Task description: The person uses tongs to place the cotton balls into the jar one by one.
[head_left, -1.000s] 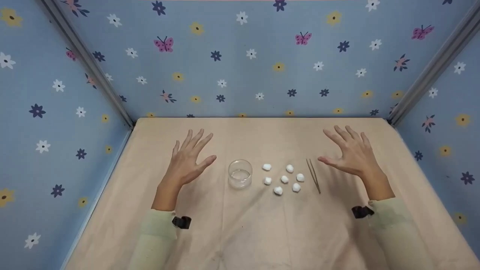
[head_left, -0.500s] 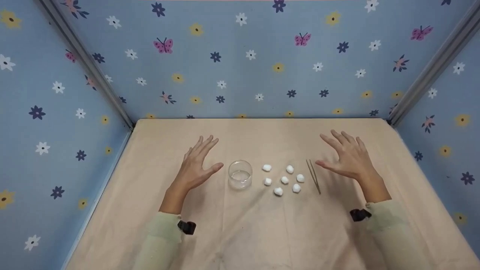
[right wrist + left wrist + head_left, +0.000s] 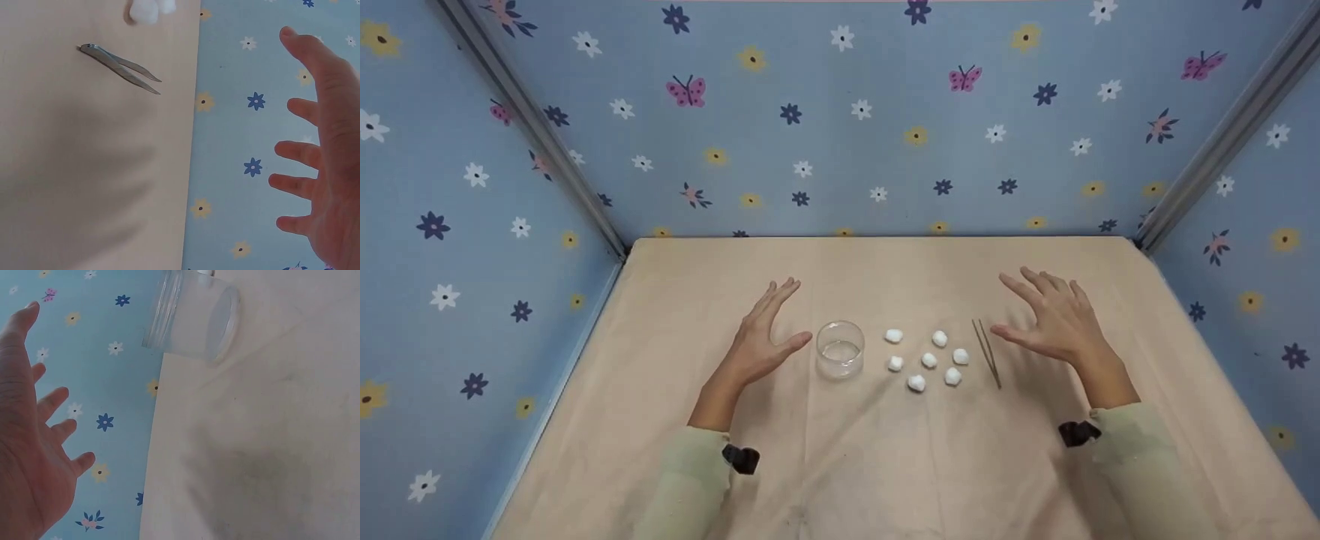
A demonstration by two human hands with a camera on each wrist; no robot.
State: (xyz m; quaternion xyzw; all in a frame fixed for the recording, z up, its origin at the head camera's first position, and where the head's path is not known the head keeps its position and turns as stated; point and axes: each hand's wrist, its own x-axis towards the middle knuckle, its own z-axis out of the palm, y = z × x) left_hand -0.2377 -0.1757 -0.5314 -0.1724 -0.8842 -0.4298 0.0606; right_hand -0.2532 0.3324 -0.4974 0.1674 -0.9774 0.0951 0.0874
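A clear glass jar (image 3: 840, 351) stands upright on the table, and in the left wrist view the same jar (image 3: 197, 318) shows at the top. To its right lie several white cotton balls (image 3: 929, 361) in a loose cluster. Metal tweezers (image 3: 987, 354) rest right of the cotton balls, tips parted in the right wrist view, where the tweezers (image 3: 119, 67) are plain. My left hand (image 3: 761, 341) hovers just left of the jar, thumb spread from the fingers, holding nothing. Above and right of the tweezers hovers my right hand (image 3: 1054, 319), fingers spread, also holding nothing.
A pale cloth with creases covers the table (image 3: 870, 465). Blue flowered panels (image 3: 840, 112) enclose the back and both sides, with grey posts (image 3: 1222, 135) at the corners. Each wrist wears a small black device (image 3: 742, 459).
My left hand has moved right and slightly toward me, nearer the jar. My right hand has shifted slightly left and toward me. The jar, cotton balls and tweezers stay put.
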